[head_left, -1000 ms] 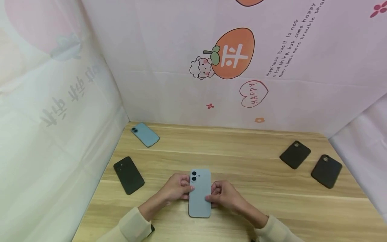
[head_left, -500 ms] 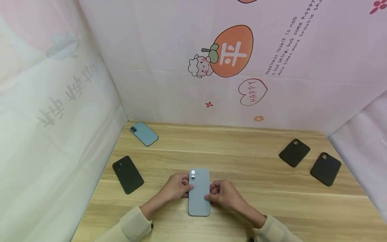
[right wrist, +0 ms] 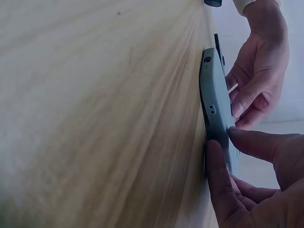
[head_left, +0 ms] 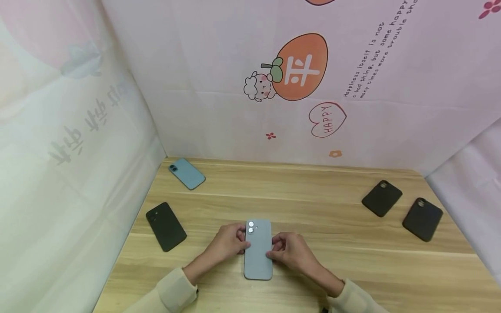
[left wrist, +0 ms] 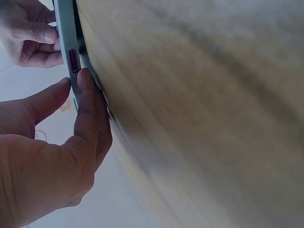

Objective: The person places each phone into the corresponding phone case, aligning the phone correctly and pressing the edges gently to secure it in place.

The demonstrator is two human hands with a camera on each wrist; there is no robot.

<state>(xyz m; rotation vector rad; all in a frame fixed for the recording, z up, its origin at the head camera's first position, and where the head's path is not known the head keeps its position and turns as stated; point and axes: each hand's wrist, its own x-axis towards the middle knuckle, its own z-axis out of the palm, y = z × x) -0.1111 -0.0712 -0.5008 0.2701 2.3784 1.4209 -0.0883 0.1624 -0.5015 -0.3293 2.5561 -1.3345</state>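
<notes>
A pale blue-grey phone or phone case [head_left: 258, 256] with two round lenses at its upper left lies between both hands, near the front middle of the table. My left hand [head_left: 225, 244] pinches its left edge, thumb on the back. On its right edge my right hand [head_left: 294, 253] pinches lower down, other fingers curled at the side. In the left wrist view my left hand [left wrist: 61, 137] grips the rim of the pale piece [left wrist: 68, 35]. The right wrist view has my right hand [right wrist: 256, 175] holding its side [right wrist: 216, 95], just off or on the wood; which, I cannot tell.
A blue phone [head_left: 187, 174] lies at the back left, a black one [head_left: 166, 227] in front of it. Two black cases or phones [head_left: 382, 198] [head_left: 422, 219] are at the right. Printed cloth walls [head_left: 219, 126] stand behind and beside the wooden table [head_left: 289, 187].
Both hands keep their grip on the pale piece, which has barely moved. The head view has shifted slightly.
</notes>
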